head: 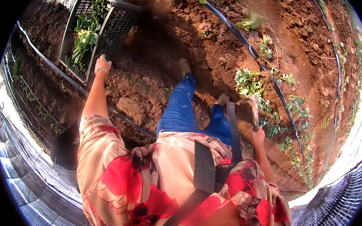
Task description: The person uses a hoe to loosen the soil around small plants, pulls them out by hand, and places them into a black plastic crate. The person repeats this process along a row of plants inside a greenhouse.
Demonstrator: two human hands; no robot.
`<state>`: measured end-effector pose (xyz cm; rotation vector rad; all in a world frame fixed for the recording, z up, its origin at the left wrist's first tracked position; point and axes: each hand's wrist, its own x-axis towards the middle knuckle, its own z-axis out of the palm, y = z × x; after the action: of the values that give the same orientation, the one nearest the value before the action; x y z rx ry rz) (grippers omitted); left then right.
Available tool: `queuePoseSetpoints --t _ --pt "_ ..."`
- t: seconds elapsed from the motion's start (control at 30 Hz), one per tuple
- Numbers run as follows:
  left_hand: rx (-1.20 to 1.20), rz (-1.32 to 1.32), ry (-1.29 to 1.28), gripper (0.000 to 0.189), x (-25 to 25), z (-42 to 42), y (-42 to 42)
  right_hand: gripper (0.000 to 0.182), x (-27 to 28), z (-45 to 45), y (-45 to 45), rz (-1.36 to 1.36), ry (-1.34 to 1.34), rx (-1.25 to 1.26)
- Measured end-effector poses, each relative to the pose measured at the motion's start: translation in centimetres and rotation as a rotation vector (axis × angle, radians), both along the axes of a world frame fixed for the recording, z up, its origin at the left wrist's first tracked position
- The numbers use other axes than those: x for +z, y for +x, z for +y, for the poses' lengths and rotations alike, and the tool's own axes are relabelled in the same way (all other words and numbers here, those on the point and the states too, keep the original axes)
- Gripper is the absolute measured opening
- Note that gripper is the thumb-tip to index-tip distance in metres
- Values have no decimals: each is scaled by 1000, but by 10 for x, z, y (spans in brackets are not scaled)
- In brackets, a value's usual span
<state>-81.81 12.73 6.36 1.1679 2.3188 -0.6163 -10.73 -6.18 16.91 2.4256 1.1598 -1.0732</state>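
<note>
My left hand (102, 64) grips the near rim of a dark plastic crate (118, 26) with lattice walls. The crate is tilted, and leafy green seedlings (86, 41) lie inside it. Low on the right, my right hand (258, 137) is closed around a wooden stick-like handle (255, 108). What the handle belongs to is not clear. Just past its upper end grows or lies a clump of leafy plants (248, 82) on the soil; I cannot tell whether the two touch.
A black drip line (248, 43) curves along the soil bed on the right, with several small plants (265, 47) beside it. Another line (53, 66) passes under or beside the crate. Loose brown clods (137, 106) lie around my feet. Netting (34, 212) borders the lower left.
</note>
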Motion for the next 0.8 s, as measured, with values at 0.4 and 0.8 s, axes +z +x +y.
queuePoseSetpoints --t 0.4,0.8 --pt "-574 -645 39 41 -22 22 440 29 -43 -118 57 113 42 -211" --pt "-362 -154 226 55 -149 -27 736 27 -90 -240 107 217 43 -661"
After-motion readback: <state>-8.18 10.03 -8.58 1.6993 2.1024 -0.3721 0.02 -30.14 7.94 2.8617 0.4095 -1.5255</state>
